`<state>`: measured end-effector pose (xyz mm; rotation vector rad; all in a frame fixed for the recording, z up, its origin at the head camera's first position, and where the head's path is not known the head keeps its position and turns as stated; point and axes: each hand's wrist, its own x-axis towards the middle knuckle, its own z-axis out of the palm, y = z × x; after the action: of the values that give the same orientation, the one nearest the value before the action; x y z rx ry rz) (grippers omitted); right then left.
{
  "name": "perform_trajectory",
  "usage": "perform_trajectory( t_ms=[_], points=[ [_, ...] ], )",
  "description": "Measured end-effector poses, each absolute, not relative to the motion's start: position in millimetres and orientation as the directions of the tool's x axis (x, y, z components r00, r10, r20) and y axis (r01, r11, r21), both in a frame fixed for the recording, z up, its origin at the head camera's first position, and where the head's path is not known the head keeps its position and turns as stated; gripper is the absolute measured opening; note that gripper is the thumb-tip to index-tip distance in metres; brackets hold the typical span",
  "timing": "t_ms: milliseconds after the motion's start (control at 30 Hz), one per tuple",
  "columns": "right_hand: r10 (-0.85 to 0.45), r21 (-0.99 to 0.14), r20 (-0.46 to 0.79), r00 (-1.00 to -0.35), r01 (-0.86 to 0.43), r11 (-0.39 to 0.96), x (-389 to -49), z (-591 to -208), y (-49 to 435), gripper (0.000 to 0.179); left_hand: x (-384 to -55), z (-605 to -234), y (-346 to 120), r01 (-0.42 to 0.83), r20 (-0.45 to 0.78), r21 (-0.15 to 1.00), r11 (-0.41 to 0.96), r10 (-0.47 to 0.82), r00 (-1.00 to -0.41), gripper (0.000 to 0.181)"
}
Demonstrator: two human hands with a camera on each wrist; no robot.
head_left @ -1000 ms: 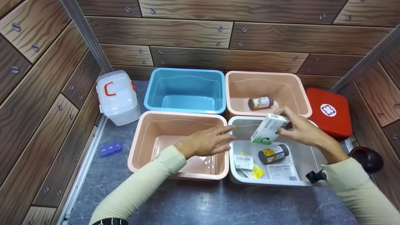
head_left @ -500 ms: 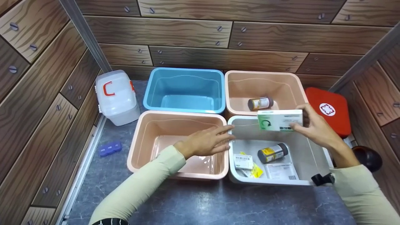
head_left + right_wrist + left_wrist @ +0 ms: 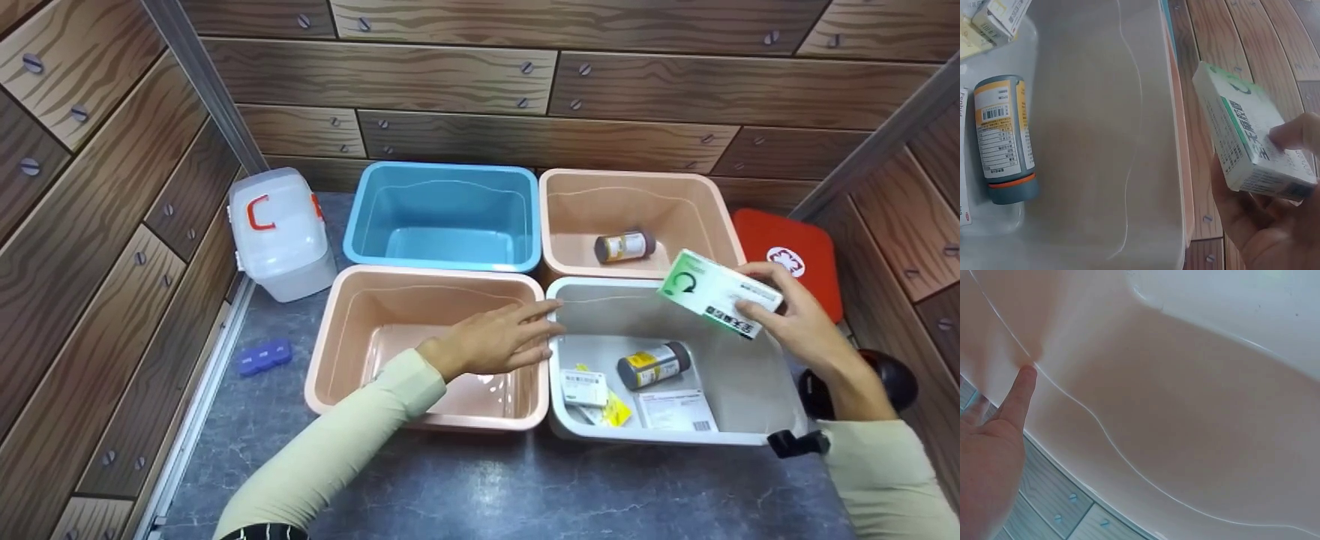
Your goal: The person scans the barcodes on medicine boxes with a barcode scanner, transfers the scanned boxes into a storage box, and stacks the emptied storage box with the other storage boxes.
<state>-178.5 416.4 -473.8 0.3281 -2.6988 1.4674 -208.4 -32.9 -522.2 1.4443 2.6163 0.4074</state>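
Note:
My right hand (image 3: 799, 319) grips a white and green medicine box (image 3: 720, 292), thumb on its printed face, above the right side of the grey bin (image 3: 757, 375). The same medicine box (image 3: 1252, 135) shows in the right wrist view, tilted, with fingers beneath it. Inside the grey bin lie a dark pill bottle (image 3: 654, 365) with a yellow label, a flat white box (image 3: 677, 411), a small white box (image 3: 585, 388) and a yellow packet (image 3: 618, 410). My left hand (image 3: 499, 339) reaches over the front pink bin (image 3: 427, 420) with fingers extended, fingertips at the rims between the two front bins.
Behind stand a blue bin (image 3: 442, 171) and another pink bin (image 3: 637, 180) holding a brown pill bottle (image 3: 625, 247). A clear case (image 3: 281, 232) and a purple pill organizer (image 3: 265, 357) sit at left. At right are a red first-aid case (image 3: 795, 259) and a round black object (image 3: 889, 380).
The medicine box has risen out of the grey bin and moved right in my right hand, turning its printed face toward the head camera. My left hand has stayed in place.

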Motion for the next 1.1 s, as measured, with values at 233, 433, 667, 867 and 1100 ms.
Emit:
perform_trajectory(
  t_ms=[233, 433, 667, 867, 1100],
  points=[
    [-0.127, -0.963, 0.116, -0.985, -0.143, 0.228, -168.2, -481.9, 444.3, 0.05, -209.4, -521.9, -32.2, 0.82, 0.032, 0.288, 0.496, 0.85, -0.525, 0.051],
    [-0.083, -0.99, 0.108, -0.991, -0.115, 0.083, -159.8, -495.6, 466.8, 0.055, -209.5, -523.1, -32.2, 0.824, 0.039, 0.285, 0.489, 0.853, -0.52, 0.051],
    [0.018, -0.994, 0.066, -0.998, -0.067, -0.082, -151.7, -512.3, 487.3, 0.045, -209.7, -525.2, -32.7, 0.822, 0.046, 0.29, 0.49, 0.851, -0.523, 0.049],
    [0.153, -0.955, -0.012, -0.988, -0.033, -0.294, -144.2, -526.7, 505.3, 0.044, -209.6, -526.0, -32.9, 0.824, 0.055, 0.293, 0.485, 0.852, -0.521, 0.049],
    [0.23, -0.901, -0.133, -0.964, 0.021, -0.433, -135.3, -557.0, 512.0, 0.039, -210.0, -525.7, -32.7, 0.818, 0.052, 0.306, 0.487, 0.849, -0.525, 0.049]
  ],
)
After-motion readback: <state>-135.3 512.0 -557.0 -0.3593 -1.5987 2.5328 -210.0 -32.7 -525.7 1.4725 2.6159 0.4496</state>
